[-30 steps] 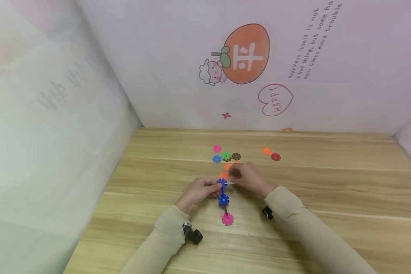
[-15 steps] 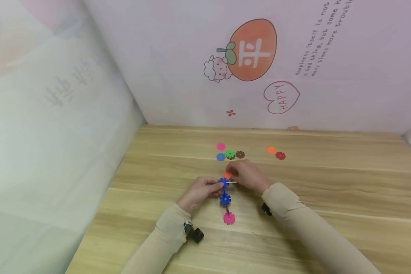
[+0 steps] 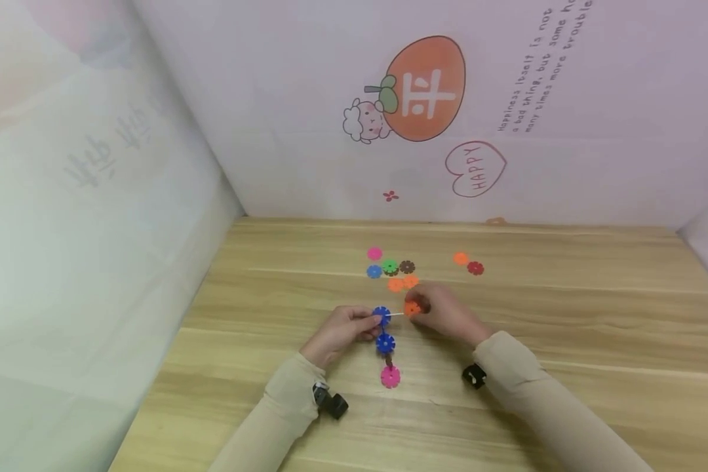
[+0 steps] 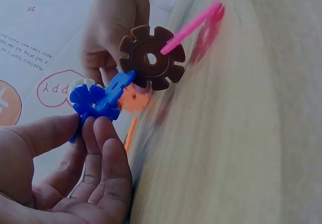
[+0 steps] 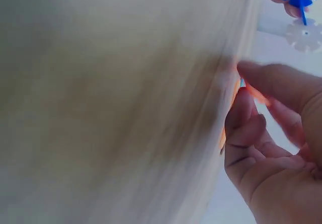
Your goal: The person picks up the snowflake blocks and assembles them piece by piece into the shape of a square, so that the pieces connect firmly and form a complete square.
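Between its thumb and fingers my left hand (image 3: pixel 343 329) grips a blue snowflake disc (image 3: pixel 381 316), the upper end of a chain of slotted plastic discs. Down the chain follow another blue disc (image 3: pixel 385 344), a brown disc (image 4: pixel 138 65) and a pink disc (image 3: pixel 391 377). A white disc (image 5: pixel 304 36) sticks out from the held end towards the right, seen edge-on in the head view. My right hand (image 3: pixel 448 316) pinches a loose orange disc (image 3: pixel 412 309) just right of the white one. In the right wrist view the fingers partly hide that orange disc.
Beyond the hands on the wooden table (image 3: pixel 283 262) lie two orange discs (image 3: pixel 396 284), a green disc (image 3: pixel 389 266), a brown one, a light blue disc (image 3: pixel 374 271) and a pink one. Farther right are an orange and a red disc (image 3: pixel 474 268). A printed wall (image 3: pixel 307 170) closes the back.
My right hand has picked an orange disc from the group on the table and drawn it back and to the right, beside the white disc. My left hand holds the chain almost still.
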{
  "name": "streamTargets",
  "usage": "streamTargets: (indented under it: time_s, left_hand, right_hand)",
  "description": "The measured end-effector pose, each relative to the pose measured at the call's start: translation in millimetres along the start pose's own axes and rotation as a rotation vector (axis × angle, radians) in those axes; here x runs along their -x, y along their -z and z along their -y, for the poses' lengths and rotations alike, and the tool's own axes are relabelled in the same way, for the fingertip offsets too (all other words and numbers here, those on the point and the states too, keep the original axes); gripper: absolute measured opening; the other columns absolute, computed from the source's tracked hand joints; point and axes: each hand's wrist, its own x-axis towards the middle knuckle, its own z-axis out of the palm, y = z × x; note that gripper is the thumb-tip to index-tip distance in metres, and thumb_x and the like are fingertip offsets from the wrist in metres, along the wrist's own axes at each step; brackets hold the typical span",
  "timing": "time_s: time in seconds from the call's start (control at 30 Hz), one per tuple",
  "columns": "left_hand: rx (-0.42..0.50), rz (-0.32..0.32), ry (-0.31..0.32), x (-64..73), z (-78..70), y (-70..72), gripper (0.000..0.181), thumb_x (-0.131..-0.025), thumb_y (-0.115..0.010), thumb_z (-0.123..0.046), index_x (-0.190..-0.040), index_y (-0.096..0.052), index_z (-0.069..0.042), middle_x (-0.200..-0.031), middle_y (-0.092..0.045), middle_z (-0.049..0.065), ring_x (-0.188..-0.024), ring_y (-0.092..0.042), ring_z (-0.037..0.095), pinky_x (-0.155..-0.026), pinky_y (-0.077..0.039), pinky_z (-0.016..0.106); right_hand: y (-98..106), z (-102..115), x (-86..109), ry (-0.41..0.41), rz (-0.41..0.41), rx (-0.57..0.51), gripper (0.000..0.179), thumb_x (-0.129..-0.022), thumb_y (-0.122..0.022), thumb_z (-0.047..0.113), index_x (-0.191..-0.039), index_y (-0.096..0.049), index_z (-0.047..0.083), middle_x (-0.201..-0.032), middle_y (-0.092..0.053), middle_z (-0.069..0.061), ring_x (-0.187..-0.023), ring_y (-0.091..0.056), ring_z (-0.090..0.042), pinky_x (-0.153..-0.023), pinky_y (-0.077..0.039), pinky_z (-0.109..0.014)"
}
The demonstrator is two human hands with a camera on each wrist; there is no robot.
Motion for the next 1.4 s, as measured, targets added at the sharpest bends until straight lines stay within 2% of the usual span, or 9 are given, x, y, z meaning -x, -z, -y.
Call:
streamTargets:
  time_s: [0.13,0.23,0.37,0.47,0.67,0.93,1.17,1.4]
  left_hand:
    - [-0.009,0.005,0.006,-0.7,1.0,0.2,0.023,-0.093,-0.066,-0.011,-0.112,-0.067,0.003,-0.093,-0.072,0.008,-0.082,-0.067,0.012,-0.082,-0.060,0.026]
    - [-0.014,0.005,0.013,-0.9,1.6,0.2,0.023,-0.093,-0.066,-0.011,-0.112,-0.067,0.003,-0.093,-0.072,0.008,-0.082,-0.067,0.012,-0.082,-0.060,0.026]
    - [-0.022,0.005,0.006,-0.4,0.8,-0.2,0.024,-0.093,-0.066,-0.011,-0.111,-0.067,0.003,-0.094,-0.072,0.009,-0.081,-0.067,0.012,-0.082,-0.061,0.027]
    - [-0.021,0.008,0.001,0.2,-0.4,0.0,0.024,-0.093,-0.066,-0.011,-0.111,-0.067,0.004,-0.094,-0.072,0.009,-0.081,-0.067,0.012,-0.082,-0.061,0.027]
    - [-0.022,0.011,0.003,-0.4,-0.2,0.4,0.023,-0.093,-0.066,-0.011,-0.111,-0.067,0.004,-0.093,-0.072,0.009,-0.082,-0.067,0.012,-0.083,-0.061,0.027]
    - [-0.031,0.012,-0.007,-0.8,2.8,0.6,0.023,-0.092,-0.067,-0.010,-0.111,-0.068,0.004,-0.092,-0.072,0.008,-0.080,-0.067,0.012,-0.081,-0.061,0.027]
    - [-0.030,0.011,0.001,1.5,-0.8,-0.9,0.022,-0.093,-0.066,-0.009,-0.111,-0.068,0.005,-0.091,-0.072,0.008,-0.079,-0.067,0.012,-0.082,-0.061,0.027]
    - [-0.038,0.007,0.006,0.2,-0.1,-0.3,0.022,-0.092,-0.067,-0.009,-0.109,-0.068,0.005,-0.092,-0.073,0.011,-0.079,-0.068,0.011,-0.082,-0.061,0.027]
  right_hand:
    - [3,-10,11.4,-0.039,-0.040,-0.100,0.022,-0.091,-0.069,0.010,-0.113,-0.066,0.008,-0.108,-0.071,-0.010,-0.100,-0.066,-0.025,-0.086,-0.059,-0.042]
    - [5,-15,17.7,-0.124,-0.034,-0.213,0.019,-0.093,-0.068,0.015,-0.112,-0.066,0.011,-0.104,-0.071,-0.007,-0.094,-0.066,-0.021,-0.078,-0.058,-0.035]
    - [7,-15,23.0,-0.229,-0.008,-0.377,0.025,-0.093,-0.069,0.023,-0.115,-0.064,0.012,-0.103,-0.072,-0.006,-0.089,-0.067,-0.019,-0.072,-0.057,-0.031]
    - [8,-9,25.6,-0.243,0.005,-0.440,0.030,-0.092,-0.071,0.027,-0.116,-0.064,0.011,-0.101,-0.073,-0.006,-0.089,-0.067,-0.019,-0.074,-0.056,-0.031]
    - [6,3,27.5,-0.274,0.017,-0.510,0.032,-0.090,-0.073,0.028,-0.116,-0.065,0.011,-0.097,-0.073,-0.006,-0.088,-0.065,-0.021,-0.076,-0.054,-0.031]
    - [2,2,26.8,-0.278,0.016,-0.558,0.033,-0.090,-0.072,0.027,-0.117,-0.064,0.009,-0.098,-0.072,-0.007,-0.088,-0.064,-0.021,-0.075,-0.054,-0.031]
    - [1,5,25.6,-0.284,0.014,-0.591,0.031,-0.089,-0.073,0.025,-0.116,-0.066,0.009,-0.103,-0.071,-0.007,-0.092,-0.064,-0.021,-0.078,-0.055,-0.031]
    - [-1,6,23.2,-0.284,0.019,-0.674,0.026,-0.091,-0.070,0.015,-0.115,-0.065,0.005,-0.105,-0.070,-0.008,-0.092,-0.064,-0.020,-0.080,-0.058,-0.031]
